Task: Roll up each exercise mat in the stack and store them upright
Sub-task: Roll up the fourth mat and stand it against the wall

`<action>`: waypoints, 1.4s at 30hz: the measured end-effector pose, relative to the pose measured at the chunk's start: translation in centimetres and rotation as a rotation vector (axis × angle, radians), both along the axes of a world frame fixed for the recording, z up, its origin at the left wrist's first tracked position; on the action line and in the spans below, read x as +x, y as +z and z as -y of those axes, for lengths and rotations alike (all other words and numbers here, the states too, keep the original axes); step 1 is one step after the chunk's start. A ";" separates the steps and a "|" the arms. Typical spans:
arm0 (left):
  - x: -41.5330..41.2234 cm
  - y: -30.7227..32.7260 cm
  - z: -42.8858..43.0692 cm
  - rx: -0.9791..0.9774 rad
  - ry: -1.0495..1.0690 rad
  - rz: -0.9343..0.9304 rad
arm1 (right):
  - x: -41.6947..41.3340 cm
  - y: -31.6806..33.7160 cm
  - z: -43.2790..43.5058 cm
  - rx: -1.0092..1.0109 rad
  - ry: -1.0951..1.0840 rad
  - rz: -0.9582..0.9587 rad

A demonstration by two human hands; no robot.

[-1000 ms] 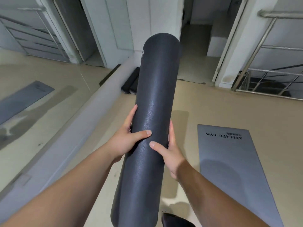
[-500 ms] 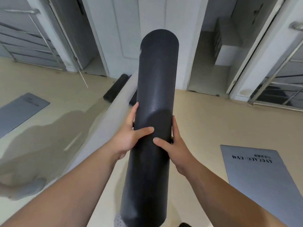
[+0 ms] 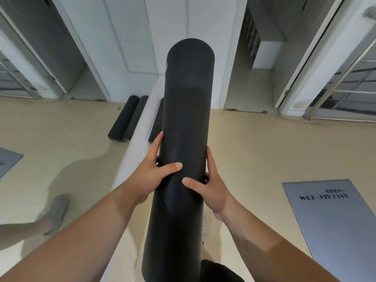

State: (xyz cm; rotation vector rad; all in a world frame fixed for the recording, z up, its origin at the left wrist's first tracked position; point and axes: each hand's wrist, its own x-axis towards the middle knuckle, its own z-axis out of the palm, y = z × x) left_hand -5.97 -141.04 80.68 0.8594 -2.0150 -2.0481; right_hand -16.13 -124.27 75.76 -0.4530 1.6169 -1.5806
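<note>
Beige floor all round. White wall with open doorways ahead, metal railing far right. A white ledge runs diagonally from the wall toward me. The surface left of it looks mirrored, can't be sure.

Rolled mat: dark, tight cylinder, held off the floor straight in front of me. Long axis is near vertical in frame, top leaning slightly right. Far end points up and away at the wall; near end drops toward my legs and runs to the bottom edge.

Flat grey mat lies unrolled on the floor to the right, lettering at its far end, well apart from the roll. Corner of a second flat mat shows at the left edge. Dark rolled mats lie on the floor by the ledge near the wall; can't tell how many are reflections. Grey shoe lower left.

Left grip and right grip both wrap the roll about mid-length, one per side, roughly level. Fingers curl behind, thumbs lie across the front, tips near but apart.
</note>
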 end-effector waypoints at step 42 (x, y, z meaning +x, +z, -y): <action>-7.5 -83.0 42.9 0.562 0.125 0.460 | -6.8 -79.3 42.6 0.636 0.216 0.012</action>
